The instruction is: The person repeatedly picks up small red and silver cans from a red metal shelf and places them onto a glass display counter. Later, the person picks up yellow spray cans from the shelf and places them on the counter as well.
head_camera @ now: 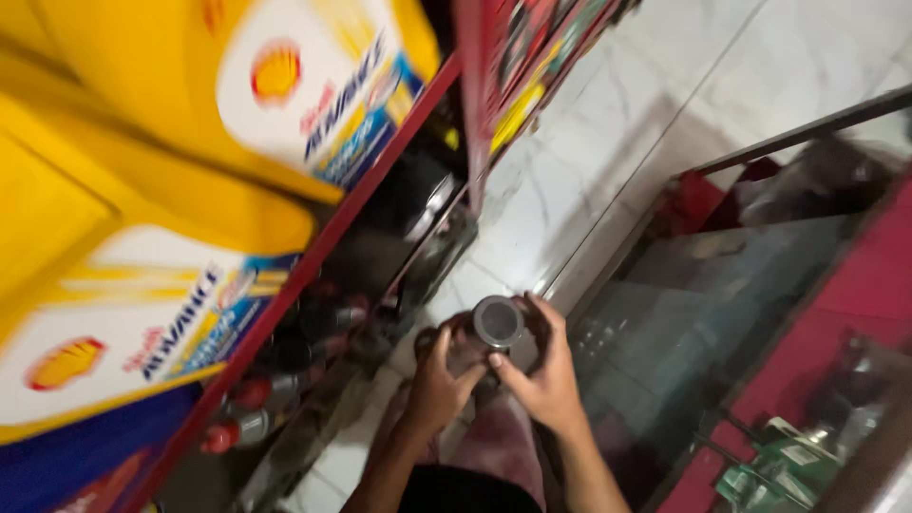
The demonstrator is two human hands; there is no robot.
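Head view: both hands wrapped round a small dark bottle (486,334) with grey cap, left hand (439,380) and right hand (543,375) gripping, above white tiled floor (608,142). Could slip and smash; glass counter (703,313) close by too.

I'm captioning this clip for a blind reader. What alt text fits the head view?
Two bare hands, left hand and right hand, hold a small dark container with a round grey lid over a pale tiled floor. Yellow bottles fill a red shelf to the left; a glass display case stands to the right.
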